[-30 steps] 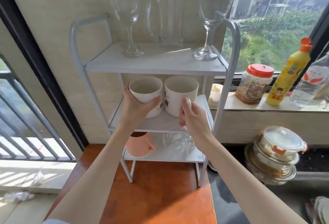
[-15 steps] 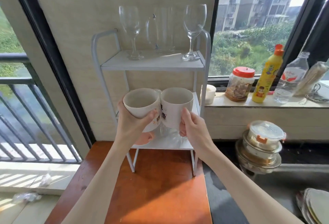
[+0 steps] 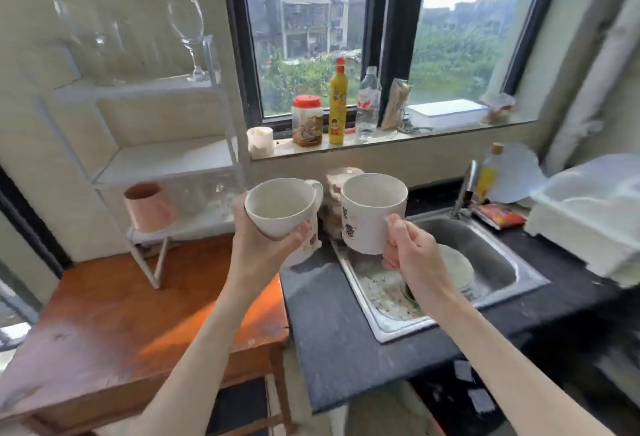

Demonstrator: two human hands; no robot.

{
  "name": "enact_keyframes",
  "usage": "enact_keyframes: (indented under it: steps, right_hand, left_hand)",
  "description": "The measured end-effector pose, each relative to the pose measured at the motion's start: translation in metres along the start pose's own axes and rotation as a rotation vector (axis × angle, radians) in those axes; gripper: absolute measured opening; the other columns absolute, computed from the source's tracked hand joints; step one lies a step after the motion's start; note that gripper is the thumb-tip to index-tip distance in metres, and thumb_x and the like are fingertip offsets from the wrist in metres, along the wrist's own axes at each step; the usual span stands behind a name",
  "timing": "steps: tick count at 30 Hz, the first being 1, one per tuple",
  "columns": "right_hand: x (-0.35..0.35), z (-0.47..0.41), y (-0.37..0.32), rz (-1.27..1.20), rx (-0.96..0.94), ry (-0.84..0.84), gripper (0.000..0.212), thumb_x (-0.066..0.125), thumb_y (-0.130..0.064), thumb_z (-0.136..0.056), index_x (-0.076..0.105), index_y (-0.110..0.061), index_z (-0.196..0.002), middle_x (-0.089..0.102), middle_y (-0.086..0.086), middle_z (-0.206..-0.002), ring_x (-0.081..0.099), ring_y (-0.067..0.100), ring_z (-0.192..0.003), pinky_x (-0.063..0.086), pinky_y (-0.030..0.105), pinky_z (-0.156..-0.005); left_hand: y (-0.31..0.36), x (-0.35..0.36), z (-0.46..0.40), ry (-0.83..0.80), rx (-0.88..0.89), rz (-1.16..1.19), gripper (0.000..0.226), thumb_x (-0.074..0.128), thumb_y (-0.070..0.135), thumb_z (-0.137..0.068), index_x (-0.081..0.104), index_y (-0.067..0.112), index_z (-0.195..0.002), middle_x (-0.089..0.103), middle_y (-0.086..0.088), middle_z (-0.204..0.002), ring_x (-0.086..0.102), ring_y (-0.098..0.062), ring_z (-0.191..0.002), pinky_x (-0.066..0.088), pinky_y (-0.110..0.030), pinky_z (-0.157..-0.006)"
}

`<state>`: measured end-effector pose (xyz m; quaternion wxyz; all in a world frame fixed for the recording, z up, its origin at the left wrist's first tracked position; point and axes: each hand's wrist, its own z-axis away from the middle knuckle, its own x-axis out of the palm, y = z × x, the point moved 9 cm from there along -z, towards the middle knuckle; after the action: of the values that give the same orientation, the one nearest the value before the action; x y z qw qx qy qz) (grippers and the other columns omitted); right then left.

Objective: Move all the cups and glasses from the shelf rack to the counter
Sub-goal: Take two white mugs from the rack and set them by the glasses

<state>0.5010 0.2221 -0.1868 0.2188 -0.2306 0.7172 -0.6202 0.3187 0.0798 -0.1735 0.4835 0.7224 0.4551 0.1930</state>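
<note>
Nearest to us, we are seeing two bare forearms reaching forward over the dark tabletop [image 3: 332, 325]. The left hand [image 3: 266, 248] is cupping the wider white mug [image 3: 282, 209] from below, fingers and thumb curled around its body. The right hand [image 3: 412, 255] is gripping the taller white mug [image 3: 372, 212] at its side, fingers wrapped where the handle would be, though the handle itself is hidden. Both mugs are being held upright in the air, near each other but apart, over the tabletop's far edge and the corner of the steel sink [image 3: 498, 262], where plates [image 3: 453, 262] are lying. To the left, the orange wooden table [image 3: 114, 318] is carrying the white shelf rack [image 3: 166, 158]. On its bottom shelf a pink cup [image 3: 149, 207] is sitting beside blurred clear glasses [image 3: 214, 193]. Its top shelf is bearing a wine glass [image 3: 188, 37] and further glassware too blurred to tell. Farthest, the window sill [image 3: 381, 139] is holding a red-lidded jar [image 3: 307, 120], a yellow bottle [image 3: 338, 103] and a clear bottle [image 3: 368, 103].
</note>
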Motion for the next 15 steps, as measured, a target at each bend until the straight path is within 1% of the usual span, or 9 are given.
enact_keyframes:
  steps: [2, 4, 5, 6, 7, 10, 11, 14, 15]
  right_hand:
    - [-0.058, 0.021, 0.0, 0.037, 0.004, 0.105, 0.042, 0.038, -0.024, -0.098, 0.031, -0.018, -0.057, 0.029, -0.012, -0.039, 0.027, 0.005, -0.039, 0.023, 0.027, -0.049]
    - [-0.113, 0.04, 0.001, 0.069, 0.015, 0.207, 0.042, 0.039, -0.025, -0.097, 0.03, -0.019, -0.057, 0.028, -0.013, -0.04, 0.027, 0.006, -0.04, 0.024, 0.028, -0.049]
    - [-0.142, 0.051, 0.003, 0.075, 0.02, 0.262, 0.041, 0.04, -0.026, -0.097, 0.03, -0.019, -0.057, 0.028, -0.013, -0.04, 0.026, 0.007, -0.041, 0.023, 0.03, -0.051]
    - [-0.171, 0.061, 0.004, 0.075, 0.026, 0.318, 0.041, 0.04, -0.026, -0.097, 0.03, -0.019, -0.057, 0.027, -0.014, -0.04, 0.026, 0.007, -0.041, 0.023, 0.031, -0.051]
    - [-0.201, 0.073, 0.004, 0.075, 0.031, 0.376, 0.042, 0.041, -0.026, -0.096, 0.03, -0.019, -0.057, 0.027, -0.014, -0.04, 0.026, 0.007, -0.041, 0.023, 0.031, -0.052]
    - [-0.282, 0.108, 0.005, 0.09, 0.06, 0.531, 0.042, 0.04, -0.028, -0.097, 0.031, -0.018, -0.056, 0.028, -0.013, -0.039, 0.027, 0.005, -0.039, 0.025, 0.029, -0.053]
    - [-0.309, 0.12, 0.004, 0.106, 0.071, 0.582, 0.042, 0.039, -0.029, -0.097, 0.031, -0.018, -0.057, 0.028, -0.013, -0.04, 0.027, 0.005, -0.04, 0.025, 0.028, -0.053]
    - [-0.393, 0.156, 0.003, 0.138, 0.089, 0.751, 0.043, 0.038, -0.03, -0.098, 0.03, -0.018, -0.057, 0.028, -0.013, -0.042, 0.026, 0.005, -0.042, 0.026, 0.025, -0.053]
    - [-0.42, 0.168, 0.003, 0.131, 0.088, 0.803, 0.043, 0.038, -0.029, -0.098, 0.03, -0.018, -0.057, 0.028, -0.013, -0.042, 0.026, 0.006, -0.043, 0.025, 0.025, -0.052]
  left_hand:
    - [0.012, 0.049, 0.018, -0.075, -0.014, 0.044, 0.079, 0.084, 0.019, -0.062, 0.033, 0.024, -0.122, 0.048, 0.013, -0.11, 0.049, 0.015, -0.099, 0.043, -0.013, -0.082]
    - [0.029, 0.1, 0.032, -0.149, 0.001, 0.071, 0.078, 0.084, 0.017, -0.064, 0.032, 0.024, -0.122, 0.044, 0.021, -0.107, 0.046, 0.022, -0.094, 0.04, -0.005, -0.078]
    - [0.039, 0.127, 0.037, -0.194, 0.005, 0.093, 0.078, 0.084, 0.018, -0.064, 0.032, 0.024, -0.122, 0.043, 0.023, -0.105, 0.046, 0.023, -0.092, 0.039, -0.005, -0.077]
    - [0.051, 0.157, 0.043, -0.25, 0.011, 0.116, 0.079, 0.085, 0.02, -0.063, 0.032, 0.025, -0.121, 0.044, 0.024, -0.105, 0.047, 0.022, -0.091, 0.04, -0.008, -0.078]
    - [0.062, 0.188, 0.049, -0.312, 0.018, 0.138, 0.078, 0.085, 0.023, -0.061, 0.033, 0.025, -0.119, 0.046, 0.022, -0.105, 0.048, 0.021, -0.091, 0.041, -0.01, -0.078]
    - [0.096, 0.275, 0.069, -0.457, 0.065, 0.219, 0.079, 0.081, 0.034, -0.056, 0.034, 0.026, -0.119, 0.046, 0.014, -0.11, 0.048, 0.021, -0.093, 0.042, -0.006, -0.077]
    - [0.106, 0.306, 0.078, -0.503, 0.066, 0.255, 0.08, 0.08, 0.036, -0.055, 0.033, 0.027, -0.12, 0.045, 0.014, -0.111, 0.048, 0.02, -0.095, 0.042, -0.006, -0.077]
    - [0.138, 0.401, 0.11, -0.642, 0.102, 0.338, 0.078, 0.078, 0.031, -0.058, 0.036, 0.022, -0.122, 0.039, 0.026, -0.107, 0.047, 0.023, -0.093, 0.043, -0.003, -0.072]
    - [0.147, 0.432, 0.121, -0.686, 0.116, 0.359, 0.079, 0.08, 0.03, -0.059, 0.036, 0.02, -0.124, 0.039, 0.029, -0.106, 0.047, 0.022, -0.094, 0.044, -0.005, -0.075]
